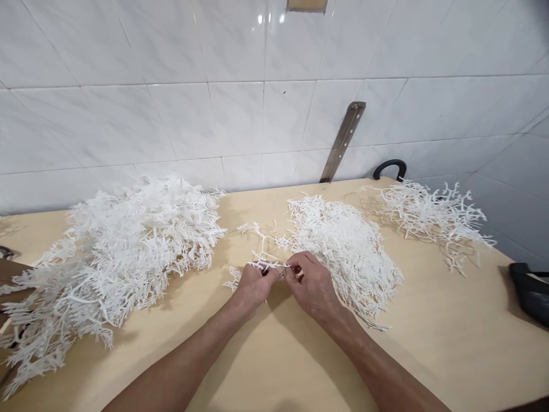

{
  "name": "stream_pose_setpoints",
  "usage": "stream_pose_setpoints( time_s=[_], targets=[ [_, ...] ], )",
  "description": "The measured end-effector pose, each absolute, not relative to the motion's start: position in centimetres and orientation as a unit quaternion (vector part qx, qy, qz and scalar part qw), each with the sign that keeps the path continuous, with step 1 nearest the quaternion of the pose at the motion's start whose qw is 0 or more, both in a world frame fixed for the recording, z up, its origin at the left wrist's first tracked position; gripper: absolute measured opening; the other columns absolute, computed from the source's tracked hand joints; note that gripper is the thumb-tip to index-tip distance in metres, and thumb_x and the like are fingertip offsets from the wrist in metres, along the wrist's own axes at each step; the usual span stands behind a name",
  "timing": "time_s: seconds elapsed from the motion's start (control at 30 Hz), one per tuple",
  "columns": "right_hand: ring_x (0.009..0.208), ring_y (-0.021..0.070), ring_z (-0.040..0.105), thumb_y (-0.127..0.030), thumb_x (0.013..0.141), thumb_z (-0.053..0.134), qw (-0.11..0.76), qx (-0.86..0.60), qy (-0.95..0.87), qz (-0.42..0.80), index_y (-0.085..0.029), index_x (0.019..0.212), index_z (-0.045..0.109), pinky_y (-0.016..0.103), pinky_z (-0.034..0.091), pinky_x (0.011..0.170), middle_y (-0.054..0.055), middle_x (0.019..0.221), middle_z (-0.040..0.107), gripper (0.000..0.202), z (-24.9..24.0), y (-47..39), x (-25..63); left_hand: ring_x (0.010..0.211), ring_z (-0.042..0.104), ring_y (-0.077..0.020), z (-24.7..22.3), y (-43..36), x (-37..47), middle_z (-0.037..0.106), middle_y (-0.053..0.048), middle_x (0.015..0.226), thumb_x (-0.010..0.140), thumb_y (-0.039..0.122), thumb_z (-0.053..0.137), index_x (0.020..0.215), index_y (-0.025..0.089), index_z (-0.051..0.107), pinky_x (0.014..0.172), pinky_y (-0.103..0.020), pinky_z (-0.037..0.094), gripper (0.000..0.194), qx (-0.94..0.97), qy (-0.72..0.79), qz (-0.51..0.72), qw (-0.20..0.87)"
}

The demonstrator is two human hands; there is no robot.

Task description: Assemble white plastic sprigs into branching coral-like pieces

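Note:
My left hand (pixel 256 283) is closed on a white branching plastic sprig (pixel 265 243), whose thin forked stems rise above the fingers. Close beside it, my right hand (pixel 311 280) pinches a tip at the right side of the same sprig. Small white bits lie on the table just left of my left hand. A heap of short white pieces (pixel 343 240) spreads right behind my right hand. To the left is a larger pile of white feathery sprigs (pixel 141 246). What lies inside the left palm is hidden.
Bare, stripped-looking white stems (pixel 433 212) lie at the right on the wooden table (pixel 450 326). A black curved handle (pixel 390 166) and a black object (pixel 529 292) are on the right. A metal strip (pixel 343 143) leans against the tiled wall (pixel 235 114).

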State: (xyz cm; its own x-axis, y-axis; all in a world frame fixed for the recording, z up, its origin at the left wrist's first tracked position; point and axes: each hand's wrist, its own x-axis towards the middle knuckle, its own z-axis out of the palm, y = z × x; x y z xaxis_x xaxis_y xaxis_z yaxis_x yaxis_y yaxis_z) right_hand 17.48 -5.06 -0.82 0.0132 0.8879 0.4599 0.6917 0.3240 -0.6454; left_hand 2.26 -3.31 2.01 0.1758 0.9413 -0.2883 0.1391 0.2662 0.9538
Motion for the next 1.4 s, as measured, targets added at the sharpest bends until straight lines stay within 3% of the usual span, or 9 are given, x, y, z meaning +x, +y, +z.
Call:
stream_pose_setpoints(
  time_s=[0.27, 0.47, 0.67, 0.87, 1.03, 1.13, 1.23, 1.4],
  targets=[
    [0.067, 0.0153, 0.055, -0.016, 0.088, 0.052, 0.44, -0.588, -0.675, 0.068, -0.021, 0.075, 0.055, 0.028, 0.043, 0.064, 0.002, 0.075, 0.059, 0.014, -0.8, -4.9, 16.9, 0.052, 0.033, -0.0107, 2.2, -3.2, 2.3, 0.031, 0.006, 0.046, 0.068, 0.047, 0.072, 0.049, 0.021, 0.039, 0.05, -0.025, 0.028, 0.047, 0.477, 0.521, 0.377, 0.6],
    [0.067, 0.0179, 0.055, -0.021, 0.085, 0.049, 0.469, -0.651, -0.596, 0.029, -0.023, 0.071, 0.053, 0.031, 0.045, 0.064, 0.004, 0.072, 0.06, 0.014, -0.5, -3.7, 18.9, 0.045, 0.028, -0.0079, 1.8, -4.0, 2.5, 0.03, 0.007, 0.046, 0.069, 0.05, 0.072, 0.052, 0.022, 0.037, 0.044, -0.024, 0.023, 0.048, 0.493, 0.515, 0.373, 0.594],
    [0.067, 0.021, 0.063, -0.038, 0.087, 0.055, 0.493, -0.712, -0.499, 0.036, -0.02, 0.085, 0.06, 0.034, 0.048, 0.066, 0.007, 0.078, 0.066, 0.019, 0.9, -3.7, 23.7, 0.041, 0.018, -0.0055, 1.2, -4.2, 2.7, 0.022, 0.01, 0.044, 0.068, 0.062, 0.072, 0.057, 0.023, 0.033, 0.041, -0.023, 0.016, 0.057, 0.449, 0.478, 0.362, 0.662],
    [0.068, 0.0205, 0.063, -0.04, 0.088, 0.056, 0.494, -0.697, -0.519, 0.03, -0.018, 0.097, 0.064, 0.032, 0.048, 0.063, 0.009, 0.088, 0.068, 0.025, 1.4, -4.2, 23.4, 0.04, 0.017, -0.0048, 1.2, -3.5, 2.3, 0.023, 0.012, 0.043, 0.066, 0.06, 0.076, 0.064, 0.021, 0.045, 0.041, -0.023, 0.015, 0.05, 0.415, 0.479, 0.384, 0.672],
    [0.06, 0.0175, 0.06, -0.046, 0.092, 0.054, 0.486, -0.645, -0.563, 0.175, -0.02, 0.094, 0.067, 0.03, 0.049, 0.056, 0.006, 0.078, 0.068, 0.029, 1.5, -4.7, 21.2, 0.039, 0.02, -0.0052, 1.1, -3.4, 2.3, 0.025, 0.011, 0.042, 0.067, 0.059, 0.074, 0.063, 0.021, 0.044, 0.04, -0.023, 0.017, 0.049, 0.422, 0.491, 0.397, 0.651],
    [0.058, 0.0156, 0.06, -0.048, 0.092, 0.054, 0.459, -0.591, -0.611, 0.26, -0.021, 0.099, 0.069, 0.028, 0.049, 0.049, 0.006, 0.086, 0.07, 0.032, 1.3, -5.2, 19.5, 0.04, 0.024, -0.0056, 1.0, -3.4, 2.4, 0.028, 0.01, 0.043, 0.07, 0.057, 0.073, 0.061, 0.02, 0.045, 0.041, -0.023, 0.02, 0.047, 0.43, 0.513, 0.408, 0.621],
    [0.063, 0.0159, 0.061, -0.046, 0.092, 0.055, 0.454, -0.555, -0.638, 0.28, -0.022, 0.098, 0.069, 0.027, 0.049, 0.047, 0.008, 0.098, 0.069, 0.029, 1.0, -5.4, 18.4, 0.04, 0.026, -0.0062, 1.0, -3.5, 2.4, 0.029, 0.01, 0.043, 0.071, 0.055, 0.072, 0.062, 0.019, 0.049, 0.041, -0.023, 0.023, 0.044, 0.436, 0.524, 0.413, 0.603],
    [0.056, 0.0145, 0.057, -0.047, 0.09, 0.059, 0.457, -0.56, -0.612, 0.321, -0.021, 0.09, 0.066, 0.026, 0.047, 0.043, 0.006, 0.085, 0.067, 0.026, 0.6, -5.5, 18.0, 0.04, 0.023, -0.0057, 1.0, -3.4, 2.4, 0.028, 0.01, 0.044, 0.071, 0.056, 0.071, 0.062, 0.019, 0.049, 0.041, -0.022, 0.022, 0.044, 0.436, 0.512, 0.416, 0.612]
  ],
)
